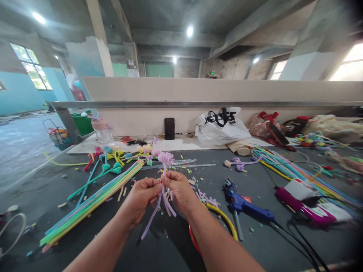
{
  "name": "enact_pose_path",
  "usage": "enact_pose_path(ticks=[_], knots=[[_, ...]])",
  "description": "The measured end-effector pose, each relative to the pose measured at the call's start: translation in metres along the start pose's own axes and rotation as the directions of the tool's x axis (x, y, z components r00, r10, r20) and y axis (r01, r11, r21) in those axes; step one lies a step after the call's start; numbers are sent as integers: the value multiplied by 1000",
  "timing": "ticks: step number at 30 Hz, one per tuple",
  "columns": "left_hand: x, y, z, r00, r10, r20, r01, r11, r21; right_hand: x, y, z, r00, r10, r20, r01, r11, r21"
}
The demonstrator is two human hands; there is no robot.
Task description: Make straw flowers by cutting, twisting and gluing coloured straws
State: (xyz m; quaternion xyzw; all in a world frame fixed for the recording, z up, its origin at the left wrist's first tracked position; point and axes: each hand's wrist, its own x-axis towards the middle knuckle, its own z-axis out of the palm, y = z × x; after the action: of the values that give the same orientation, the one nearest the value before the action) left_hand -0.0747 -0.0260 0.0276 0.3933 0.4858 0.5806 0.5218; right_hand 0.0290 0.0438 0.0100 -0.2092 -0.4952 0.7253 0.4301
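Head view: left hand (141,196) and right hand (179,192) meet mid-frame, lifted off the tabletop (255,166). Fingers of both are narrow, pinching the purple pipe-cleaner flower (166,158) by the stem just under its fluffy head. That grip likely keeps the strands bunched, head up, loose ends hanging free below. A blue glue gun (244,204) lies near right, probably for easy reach. The coloured stem bundle (93,200) lies left, apart.

Colours noted
The pipe-cleaner flower (166,159) is coloured lilac, the glue gun (246,206) blue, the bag (211,133) white with black print.
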Motion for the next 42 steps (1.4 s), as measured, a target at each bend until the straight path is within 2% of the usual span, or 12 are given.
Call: enact_pose_path(ticks=[5,10,13,15,19,23,26,28,30,32,36,42], knots=[[-4,0,-2,987,-107,124,136,955,-263,-6,-6,6,993,-9,117,-10,987,163],[-9,-3,4,948,-149,280,270,840,-470,-13,-14,11,970,68,233,-148,927,345],[-15,-3,11,935,-139,325,304,788,-535,-17,-15,13,966,41,255,-146,900,411],[-18,-1,13,936,-134,324,297,796,-527,-18,-16,13,966,25,256,-135,896,424],[-15,4,8,968,-117,222,191,918,-348,-14,-13,11,951,74,300,-186,911,367],[-3,4,-1,1000,-27,4,27,999,-27,-4,-3,8,992,39,119,-59,983,174],[6,-1,-6,983,117,-144,-64,942,330,2,4,5,999,27,-27,-27,999,-19],[9,-6,-7,955,242,-172,-114,835,539,4,7,2,995,55,-86,-63,993,-97],[11,-10,-7,937,304,-171,-135,769,625,5,7,0,989,69,-128,-87,987,-137],[11,-14,-6,956,246,-158,-117,818,564,6,5,-2,987,62,-145,-83,987,-138],[10,-16,-3,999,-27,-41,33,989,142,5,3,-3,992,57,-115,-65,995,-69],[-1,-10,2,980,-81,182,120,968,-219,-3,-4,3,998,68,10,-68,986,152]])
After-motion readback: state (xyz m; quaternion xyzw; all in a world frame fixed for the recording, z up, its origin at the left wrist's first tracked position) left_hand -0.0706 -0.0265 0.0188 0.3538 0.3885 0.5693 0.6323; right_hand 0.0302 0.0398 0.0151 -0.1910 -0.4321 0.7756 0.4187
